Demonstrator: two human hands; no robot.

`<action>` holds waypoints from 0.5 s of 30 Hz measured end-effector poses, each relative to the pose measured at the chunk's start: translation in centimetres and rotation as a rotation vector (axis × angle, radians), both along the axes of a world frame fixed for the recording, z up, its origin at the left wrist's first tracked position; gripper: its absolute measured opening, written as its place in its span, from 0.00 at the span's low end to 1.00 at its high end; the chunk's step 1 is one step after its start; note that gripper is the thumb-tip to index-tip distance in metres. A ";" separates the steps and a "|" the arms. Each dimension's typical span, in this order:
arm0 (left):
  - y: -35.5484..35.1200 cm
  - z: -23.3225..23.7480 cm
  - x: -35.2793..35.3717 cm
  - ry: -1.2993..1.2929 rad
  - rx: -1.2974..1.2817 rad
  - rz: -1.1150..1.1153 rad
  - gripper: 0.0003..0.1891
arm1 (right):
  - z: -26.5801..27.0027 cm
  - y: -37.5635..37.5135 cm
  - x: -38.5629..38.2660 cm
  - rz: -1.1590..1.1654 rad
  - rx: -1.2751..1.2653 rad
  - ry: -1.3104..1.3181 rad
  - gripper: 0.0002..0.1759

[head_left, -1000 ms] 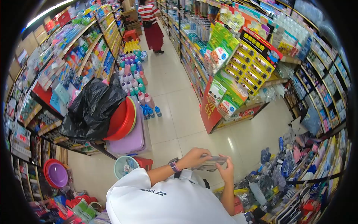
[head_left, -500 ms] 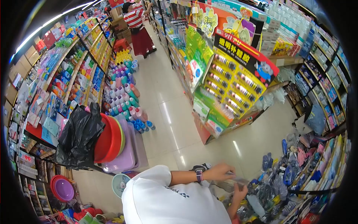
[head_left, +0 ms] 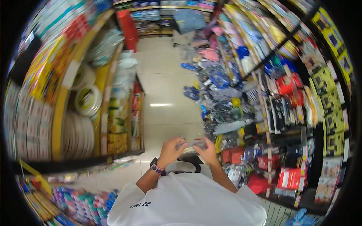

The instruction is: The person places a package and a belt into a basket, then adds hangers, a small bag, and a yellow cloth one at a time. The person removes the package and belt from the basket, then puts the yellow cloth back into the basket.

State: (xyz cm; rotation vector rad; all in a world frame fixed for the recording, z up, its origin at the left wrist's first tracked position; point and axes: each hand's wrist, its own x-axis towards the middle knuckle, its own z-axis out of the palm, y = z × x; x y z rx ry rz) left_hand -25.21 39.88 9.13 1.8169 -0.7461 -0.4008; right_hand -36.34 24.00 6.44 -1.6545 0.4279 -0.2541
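Shelving (head_left: 60,124) in yellow is seen along the left edge, so blurred that its stock cannot be read; its front corner stands near the left forearm. Between it and the racks on the right a strip of pale tiled floor (head_left: 166,86) is left open, running away from the body; the widest free room is found there, ahead of the hands. The lower frame is filled by a white shirt (head_left: 188,199), by which the legs are hidden. A wristwatch (head_left: 156,167) is worn on the left wrist; the left hand (head_left: 170,150) is closed on the left end of a small grey packet (head_left: 190,143), thumb and fingertips pinched over it. The packet is held level in front of the chest, over the aisle; its print is too small to make out. Its right end is pinched by the right hand (head_left: 207,150); how the fingers lie beneath cannot be told. Hanging goods (head_left: 279,109) are crowded just beside that hand and cut off by the dark lens rim.
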 end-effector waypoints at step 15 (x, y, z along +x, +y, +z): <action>-26.2 1.1 11.9 0.033 -0.128 -0.256 0.15 | 3.8 -20.5 7.1 -0.633 -0.062 -0.158 0.38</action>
